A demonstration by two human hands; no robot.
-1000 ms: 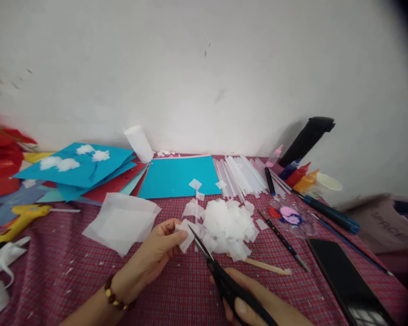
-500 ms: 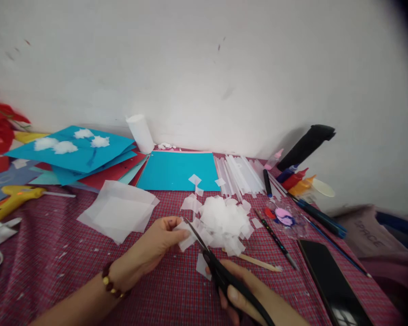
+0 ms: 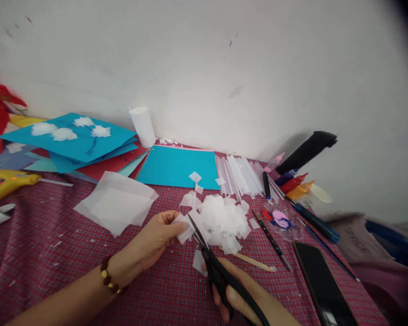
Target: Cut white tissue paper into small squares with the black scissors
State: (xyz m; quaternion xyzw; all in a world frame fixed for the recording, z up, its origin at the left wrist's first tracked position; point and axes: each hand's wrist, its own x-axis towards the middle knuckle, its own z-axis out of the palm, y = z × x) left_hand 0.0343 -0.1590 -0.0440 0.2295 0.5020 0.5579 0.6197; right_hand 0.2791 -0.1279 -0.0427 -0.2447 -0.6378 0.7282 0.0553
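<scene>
My left hand (image 3: 163, 233) pinches a small piece of thin white paper (image 3: 182, 230) between thumb and fingers. Black-handled scissors (image 3: 221, 274) are in my right hand (image 3: 241, 290), their blades slightly parted and pointing up and left at the right side of that paper. Just beyond the blades is a heap of small translucent white paper squares (image 3: 222, 217). One loose square (image 3: 199, 261) lies on the cloth under the scissors. Larger white sheets (image 3: 117, 206) lie flat to the left of my left hand.
On the checked tablecloth (image 3: 149, 294) sit a blue sheet (image 3: 178, 165), glue sticks (image 3: 245, 174), a paintbrush (image 3: 275, 244), a phone (image 3: 321, 280) and a wooden stick (image 3: 253, 261). Blue cards with white puffs (image 3: 81, 149) and a yellow glue gun (image 3: 10, 181) stand left. A wall rises behind.
The camera view has tilted slightly. The scissor blades have moved a little right relative to the held paper and stand somewhat wider apart. My left hand keeps its pinch.
</scene>
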